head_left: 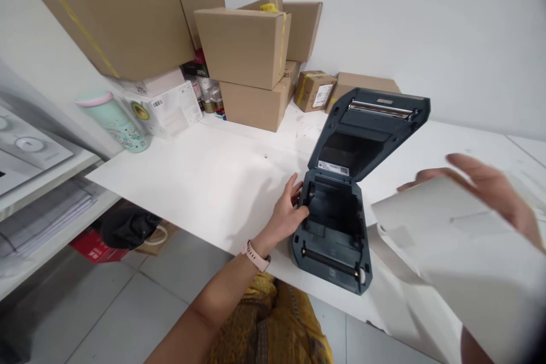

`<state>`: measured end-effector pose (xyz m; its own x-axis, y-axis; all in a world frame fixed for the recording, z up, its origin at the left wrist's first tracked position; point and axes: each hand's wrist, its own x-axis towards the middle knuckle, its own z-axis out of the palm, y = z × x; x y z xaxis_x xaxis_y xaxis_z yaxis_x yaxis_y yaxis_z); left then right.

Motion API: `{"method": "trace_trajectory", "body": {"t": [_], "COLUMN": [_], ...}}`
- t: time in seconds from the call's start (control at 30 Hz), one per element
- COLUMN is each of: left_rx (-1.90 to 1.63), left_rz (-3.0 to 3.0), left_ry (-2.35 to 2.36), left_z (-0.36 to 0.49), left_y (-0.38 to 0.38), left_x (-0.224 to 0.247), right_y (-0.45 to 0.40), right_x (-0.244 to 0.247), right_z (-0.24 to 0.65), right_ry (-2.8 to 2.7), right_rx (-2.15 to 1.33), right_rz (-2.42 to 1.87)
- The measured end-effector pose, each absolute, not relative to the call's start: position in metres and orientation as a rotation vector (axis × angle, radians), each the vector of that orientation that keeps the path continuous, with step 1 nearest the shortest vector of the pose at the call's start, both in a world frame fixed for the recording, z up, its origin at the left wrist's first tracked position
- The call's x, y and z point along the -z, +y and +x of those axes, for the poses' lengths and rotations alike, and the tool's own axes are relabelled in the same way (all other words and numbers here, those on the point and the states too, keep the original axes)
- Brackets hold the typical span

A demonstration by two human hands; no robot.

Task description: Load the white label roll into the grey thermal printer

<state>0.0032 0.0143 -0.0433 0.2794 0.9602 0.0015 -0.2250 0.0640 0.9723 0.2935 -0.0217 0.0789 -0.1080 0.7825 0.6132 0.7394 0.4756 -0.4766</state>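
A dark label printer (pixel 335 210) stands on the white table with its lid (pixel 371 131) raised and its inner bay exposed. My left hand (pixel 288 210), with a pink band on the wrist, rests against the printer's left side, thumb over the rim and fingers apart. To the right of the printer, a large white sheet or stack of labels (pixel 464 244) hangs in front of my right hand (pixel 495 190). That hand is blurred and partly hidden behind the white material, so its grip does not show clearly.
Cardboard boxes (pixel 243 45) are stacked along the wall at the back. A mint tumbler (pixel 115 122) and a white box (pixel 170 108) stand at the table's left end. Shelves (pixel 46 176) holding papers are at the far left. The table's front edge runs below the printer.
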Motion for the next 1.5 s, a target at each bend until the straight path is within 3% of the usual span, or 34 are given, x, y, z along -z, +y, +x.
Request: {"method": "trace_trajectory", "body": {"t": [0.13,0.5,0.83,1.0,1.27,1.33,1.5], "left_rx": [-1.101,-1.131,-1.128,-1.127,-1.131,-1.13,-1.159], "left_rz": [1.162,1.173,1.187,1.188,1.209,1.209,1.245], "left_ry": [0.86,0.86,0.868,0.858,0.854,0.852,0.842], "left_z": [0.004,0.006,0.007,0.006,0.007,0.007,0.008], "left_y": [0.015,0.017,0.019,0.019,0.019,0.018,0.018], "left_x": [0.043,0.042,0.048,0.047,0.045,0.044,0.043], "right_y": [-0.01,0.039,0.022,-0.014,-0.048,-0.05,-0.052], "right_x": [-0.063,0.015,0.023,0.019,0.033,0.031,-0.001], "right_z": [0.323,0.326,0.323,0.354,0.317,0.316,0.348], "right_ry": [-1.49,-1.326,-1.555,-1.339,-1.575,-1.598,-1.881], "right_rx": [-0.336,-0.457,-0.567,-0.644,-1.263,-1.172,-0.414], "right_rz": [-1.388,-1.725,-1.726,-1.757,-1.545,-1.484,-1.329]}}
